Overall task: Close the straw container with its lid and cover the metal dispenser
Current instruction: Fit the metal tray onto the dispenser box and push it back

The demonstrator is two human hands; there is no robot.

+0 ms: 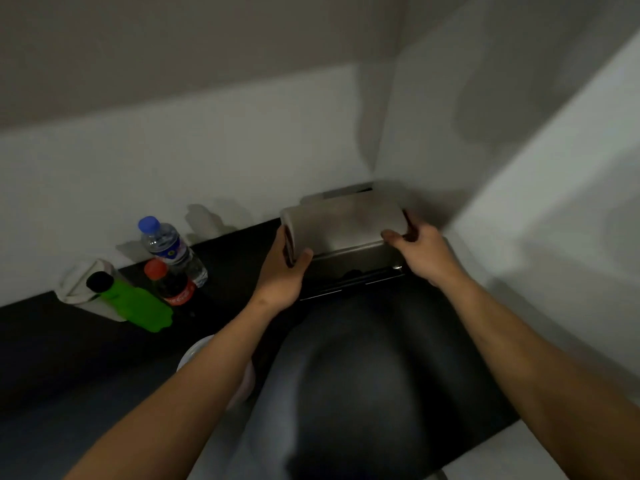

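Both hands gripping the curved cover over the metal dispenser

On the dark worktop (86, 358) corner, the left hand (282, 277) and right hand (424, 252) are clasping opposite ends of the metal cover (346, 225), fingers (391, 235) curled on its edges; it is looking stiff, smooth, possibly slippery, best held endwise above the metal dispenser (353, 271).
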